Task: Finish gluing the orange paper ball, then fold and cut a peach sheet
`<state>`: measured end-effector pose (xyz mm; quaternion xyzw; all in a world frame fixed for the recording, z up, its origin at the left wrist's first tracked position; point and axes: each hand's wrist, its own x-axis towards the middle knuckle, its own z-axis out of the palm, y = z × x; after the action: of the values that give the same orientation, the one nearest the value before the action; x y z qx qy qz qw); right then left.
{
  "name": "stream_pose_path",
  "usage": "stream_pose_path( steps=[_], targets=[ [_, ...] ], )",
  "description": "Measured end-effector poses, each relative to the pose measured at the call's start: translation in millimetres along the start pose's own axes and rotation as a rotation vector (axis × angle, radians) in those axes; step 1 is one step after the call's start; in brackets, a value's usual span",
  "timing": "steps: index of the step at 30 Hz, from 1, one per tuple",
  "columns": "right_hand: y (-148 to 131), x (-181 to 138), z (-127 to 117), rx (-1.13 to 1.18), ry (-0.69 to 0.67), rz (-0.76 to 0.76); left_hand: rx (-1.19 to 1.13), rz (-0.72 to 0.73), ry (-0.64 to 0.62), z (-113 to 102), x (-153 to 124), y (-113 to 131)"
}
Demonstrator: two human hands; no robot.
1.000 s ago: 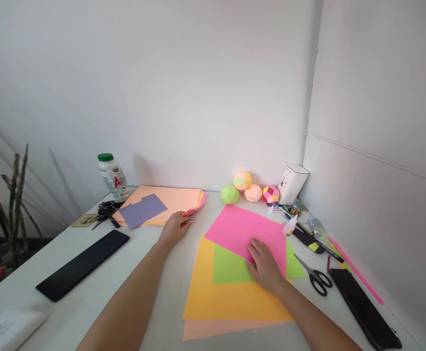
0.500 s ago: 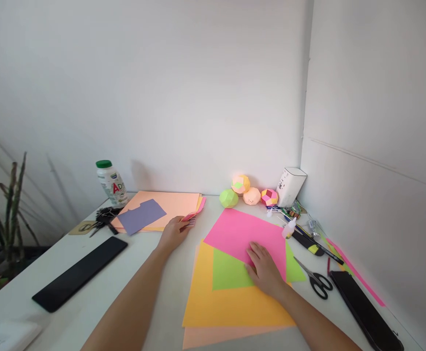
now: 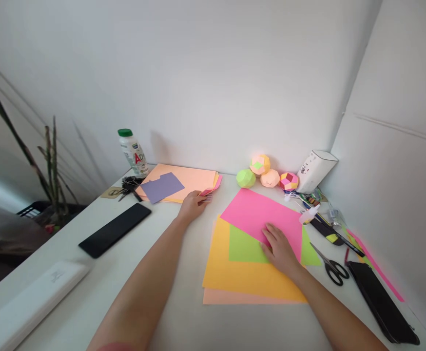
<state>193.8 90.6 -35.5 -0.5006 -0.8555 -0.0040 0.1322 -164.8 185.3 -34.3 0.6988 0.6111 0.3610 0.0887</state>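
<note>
From the head view, the inspected work area is a white table (image 3: 191, 273) set in the corner of two pale walls. Left hand (image 3: 193, 205): extended forward to the right-hand edge of a peach stack (image 3: 196, 180), thumb and fingers closed about a curled pink paper (image 3: 216, 184) at that edge; how firm the grip is, I cannot tell. A purple paper (image 3: 164, 187) with an uneven upper edge lies on top of the same stack, to the left of the hand. Right hand (image 3: 281, 251): laid palm down, fingers extended side by side, their tips on the lower part of a pink sheet (image 3: 262, 209), thumb a little apart and toward the green. The pink sheet lies askew over a green sheet (image 3: 244, 251), which rests on an orange sheet (image 3: 242, 275); a peach sheet (image 3: 235, 296) shows beneath these, its lower edge exposed. To the right of this pile lie scissors (image 3: 332, 265), blades pointing away from the person, and beyond them a small white glue bottle (image 3: 309, 214), tilted. Behind the pile, near the wall, sit four faceted paper balls (image 3: 245, 179), one raised above its neighbours. A green-capped bottle (image 3: 134, 155) stands at the stack's far left corner.
</note>
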Motion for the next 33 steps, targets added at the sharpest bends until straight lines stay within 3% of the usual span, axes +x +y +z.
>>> stream_pose_path(
  steps=[9,15,20,26,33],
  targets=[
    [2.5,-1.0,0.6,-0.022,0.026,-0.017,-0.034,-0.003,0.014,2.3,1.3,-3.8],
    [-14.5,1.4,-12.8,-0.061,0.269,-0.111,-0.035,0.015,0.015,2.3,2.7,-3.2],
    [-35.7,-0.4,-28.0,-0.057,0.331,-0.242,-0.037,0.023,0.013,1.6,3.2,-1.3],
    [-60.4,-9.3,-35.5,0.071,0.17,-0.389,-0.044,0.004,0.019,1.7,3.1,-2.7],
    [-91.0,-23.5,-42.1,0.226,0.117,-0.594,-0.038,0.007,0.015,0.8,2.9,-1.3]
  ],
)
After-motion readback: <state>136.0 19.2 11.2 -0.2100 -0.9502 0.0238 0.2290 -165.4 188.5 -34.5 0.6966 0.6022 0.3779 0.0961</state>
